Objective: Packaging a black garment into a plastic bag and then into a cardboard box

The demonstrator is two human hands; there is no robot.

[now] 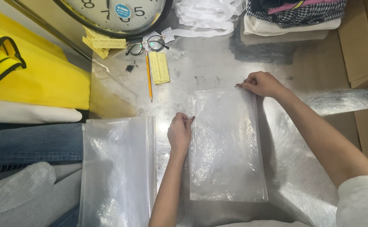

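1. A clear plastic bag [227, 145] lies flat on the shiny metal table [200, 63], at the middle of the view, its long side running from 12 to 6 o'clock.
2. The left hand [179, 133] rests at the bag's 9 o'clock edge, fingers curled together and pinching that edge.
3. The right hand [263, 83] sits at the bag's top corner, toward 1 o'clock, fingers bunched and nipping the corner against the table.
4. At 8 o'clock from the bag lies a stack of clear bags [118, 172], just beside the left forearm and apart from the held bag.
5. At 11 o'clock a yellow pencil [149, 76] lies next to some yellow paper slips [159, 67]; above them are a pair of glasses [146, 44] and more yellow notes [104, 43].
6. At 12 o'clock, at the table's far edge, a large wall clock [112, 14] lies face up.
7. White straps [207, 17] and folded clothes [295, 17] lie toward 1 o'clock, well apart from the hands.
8. Cardboard [362, 42] stands at 2 o'clock.
9. A yellow garment [32, 75] and folded jeans [30, 145] sit at 9 o'clock.
10. Nothing lies on the bag itself.
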